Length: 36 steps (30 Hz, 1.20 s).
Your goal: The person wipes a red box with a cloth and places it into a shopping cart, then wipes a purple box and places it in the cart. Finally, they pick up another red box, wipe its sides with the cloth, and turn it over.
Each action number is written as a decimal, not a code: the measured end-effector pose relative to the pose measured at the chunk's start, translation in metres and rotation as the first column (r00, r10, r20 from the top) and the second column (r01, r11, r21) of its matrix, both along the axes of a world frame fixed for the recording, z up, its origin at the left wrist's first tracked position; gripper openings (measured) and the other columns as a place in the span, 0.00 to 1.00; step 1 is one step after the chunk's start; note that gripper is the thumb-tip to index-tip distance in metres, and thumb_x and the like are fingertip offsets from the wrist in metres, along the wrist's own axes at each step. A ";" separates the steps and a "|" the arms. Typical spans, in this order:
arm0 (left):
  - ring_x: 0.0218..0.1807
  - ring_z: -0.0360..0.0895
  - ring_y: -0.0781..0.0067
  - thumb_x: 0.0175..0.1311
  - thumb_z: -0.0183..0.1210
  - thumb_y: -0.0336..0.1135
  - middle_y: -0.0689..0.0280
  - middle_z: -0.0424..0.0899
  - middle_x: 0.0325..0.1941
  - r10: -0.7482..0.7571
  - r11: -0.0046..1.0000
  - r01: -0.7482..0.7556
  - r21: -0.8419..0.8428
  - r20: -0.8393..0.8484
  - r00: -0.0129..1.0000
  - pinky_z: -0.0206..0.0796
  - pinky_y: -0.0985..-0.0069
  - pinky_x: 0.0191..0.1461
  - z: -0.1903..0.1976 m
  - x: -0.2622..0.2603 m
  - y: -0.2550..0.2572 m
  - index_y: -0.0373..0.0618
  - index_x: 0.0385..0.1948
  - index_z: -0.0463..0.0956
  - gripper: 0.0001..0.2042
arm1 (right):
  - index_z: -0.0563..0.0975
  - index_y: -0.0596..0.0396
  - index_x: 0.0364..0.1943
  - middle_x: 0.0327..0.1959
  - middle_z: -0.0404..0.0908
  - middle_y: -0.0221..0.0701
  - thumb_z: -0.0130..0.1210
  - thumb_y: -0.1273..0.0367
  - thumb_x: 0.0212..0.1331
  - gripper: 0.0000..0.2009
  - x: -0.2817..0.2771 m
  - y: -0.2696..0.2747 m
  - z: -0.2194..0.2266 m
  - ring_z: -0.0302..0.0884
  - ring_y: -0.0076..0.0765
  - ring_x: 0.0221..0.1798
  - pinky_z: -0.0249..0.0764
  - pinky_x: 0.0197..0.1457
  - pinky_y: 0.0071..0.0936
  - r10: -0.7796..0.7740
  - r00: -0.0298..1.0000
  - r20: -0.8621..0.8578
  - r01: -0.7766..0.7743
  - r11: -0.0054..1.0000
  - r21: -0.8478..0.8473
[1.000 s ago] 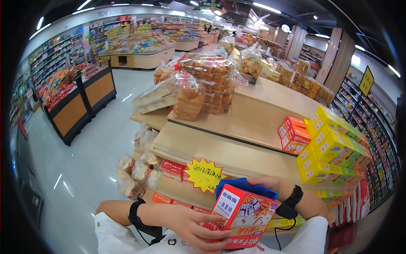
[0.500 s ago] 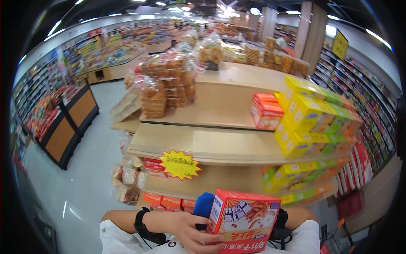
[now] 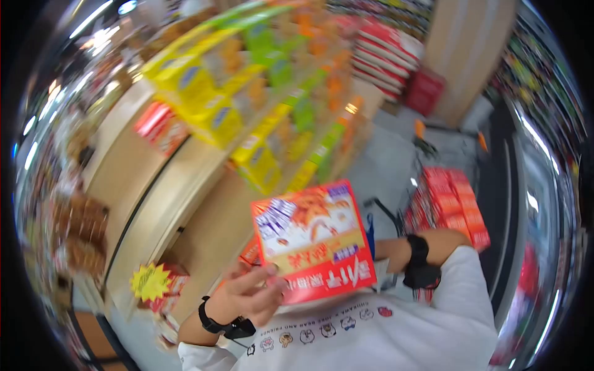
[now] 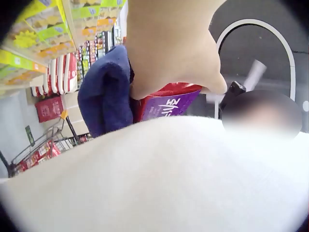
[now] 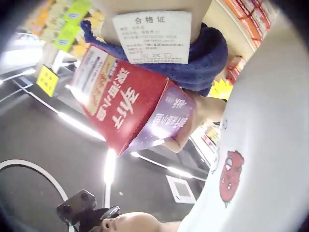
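In the head view a red box with a food picture (image 3: 315, 238) is tilted in front of the white shirt. My left hand (image 3: 253, 294) holds its lower left corner with curled fingers. Behind the box's right edge, my right hand (image 3: 385, 250) is mostly hidden. A strip of blue cloth (image 3: 370, 235) shows there. In the right wrist view the blue cloth (image 5: 205, 60) lies between my right hand (image 5: 154, 12) and the box (image 5: 130, 96), under a white printed label (image 5: 153, 38). The left wrist view shows my left hand (image 4: 171, 48) over the box's purple end (image 4: 166, 105).
Shelves with yellow and green boxes (image 3: 210, 93) stand at the upper left, a yellow star sign (image 3: 150, 282) at the lower left. On the right is a cart holding red packages (image 3: 451, 201). White and red sacks (image 3: 383, 55) are stacked near a pillar (image 3: 467, 55).
The head view has swung right and down, so the shelves sit further left and tilted, and the cart has come into view. The box is raised and turned, its picture side facing the head camera.
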State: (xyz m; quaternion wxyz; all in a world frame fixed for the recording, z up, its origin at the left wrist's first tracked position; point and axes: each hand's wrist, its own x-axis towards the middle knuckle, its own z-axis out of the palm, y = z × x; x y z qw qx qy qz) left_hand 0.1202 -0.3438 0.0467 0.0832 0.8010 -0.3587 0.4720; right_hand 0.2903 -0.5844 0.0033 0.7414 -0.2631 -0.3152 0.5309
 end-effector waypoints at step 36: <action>0.44 0.74 0.53 0.31 0.77 0.38 0.55 0.73 0.43 -0.707 0.491 0.649 -0.581 -0.701 -0.093 0.68 0.63 0.48 -0.119 0.337 -0.320 0.40 0.46 0.67 0.35 | 0.62 0.56 0.64 0.63 0.67 0.42 0.41 0.51 0.66 0.29 -0.028 -0.186 -0.056 0.70 0.44 0.61 0.63 0.68 0.42 -0.793 -0.094 -0.602 0.928 0.150 -0.341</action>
